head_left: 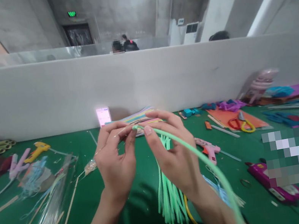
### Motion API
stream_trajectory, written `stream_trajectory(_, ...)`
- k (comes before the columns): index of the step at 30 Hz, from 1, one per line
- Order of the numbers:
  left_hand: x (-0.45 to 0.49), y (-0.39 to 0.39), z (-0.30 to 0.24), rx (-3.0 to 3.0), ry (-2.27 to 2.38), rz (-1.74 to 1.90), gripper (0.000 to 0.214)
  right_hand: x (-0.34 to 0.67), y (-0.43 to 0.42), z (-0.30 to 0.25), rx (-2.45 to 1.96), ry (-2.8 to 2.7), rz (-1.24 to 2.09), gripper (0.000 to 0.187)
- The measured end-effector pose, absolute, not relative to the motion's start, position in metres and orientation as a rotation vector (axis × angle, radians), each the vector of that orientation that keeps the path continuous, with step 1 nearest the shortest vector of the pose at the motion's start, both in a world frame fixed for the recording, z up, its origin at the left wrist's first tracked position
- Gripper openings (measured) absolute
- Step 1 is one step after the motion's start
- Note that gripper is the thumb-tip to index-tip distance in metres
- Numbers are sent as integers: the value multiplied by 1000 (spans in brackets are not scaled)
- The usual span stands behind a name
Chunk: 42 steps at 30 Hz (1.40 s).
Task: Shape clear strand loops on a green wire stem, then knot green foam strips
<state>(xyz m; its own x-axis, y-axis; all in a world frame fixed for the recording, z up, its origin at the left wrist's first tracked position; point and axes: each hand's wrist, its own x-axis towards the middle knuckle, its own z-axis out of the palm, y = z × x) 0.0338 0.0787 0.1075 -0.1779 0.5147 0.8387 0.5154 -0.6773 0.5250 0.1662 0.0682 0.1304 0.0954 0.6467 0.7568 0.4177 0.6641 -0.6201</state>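
Note:
My left hand [116, 152] is closed in a pinch on the tip of a long green pipe cleaner [195, 150]. Beside it, my right hand [173, 150] has thumb and fingers closed on the same pipe cleaner a little further along. From there the strand arcs over the right hand and down past the forearm. A thin, pale thread or wire [117, 135] crosses the left fingers. Under the hands is a bunch of green pipe cleaners [169, 193], its top partly hidden by the right hand. Coloured pipe cleaners [135, 115] lie behind the fingers.
A pink glue gun [209, 149], scissors [242, 123] and a magenta packet [276, 182] lie to the right. On the left are a yellow glue gun [37, 150], clear plastic sleeves [45, 219] and wooden sticks [67, 219]. A phone [104, 116] leans on the white partition [48, 95].

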Motion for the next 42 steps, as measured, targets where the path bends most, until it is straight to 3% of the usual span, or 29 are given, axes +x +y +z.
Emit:
stream_trajectory(6, 32, 73, 116, -1897, -1376, -2441, 1, 138, 60, 116, -837, -1546, -84, 25)
stream_trajectory(12, 30, 62, 125, -1911, -1503, -2688, 2, 129, 58, 104, -918, -1606, -394, 34)
stream_trajectory(18, 30, 55, 131, -1875, -1377, -3207, 10, 124, 57, 99, -986, -1628, -567, 48)
stream_trajectory(25, 28, 65, 130, -1703, -1467, -3400, 17, 128, 56, 104, -993, -1703, -416, 48)
stream_trajectory(33, 36, 63, 124, -1875, -1402, -2747, 9, 140, 53, 116, -752, -1602, -49, 38)
stream_trajectory(37, 35, 67, 123, -1794, -1338, -2908, 8, 152, 37, 132, -841, -1511, -35, 31)
stream_trajectory(42, 30, 77, 119, -1716, -1245, -3156, 9, 193, 18, 153, -1181, -1254, 148, 5)
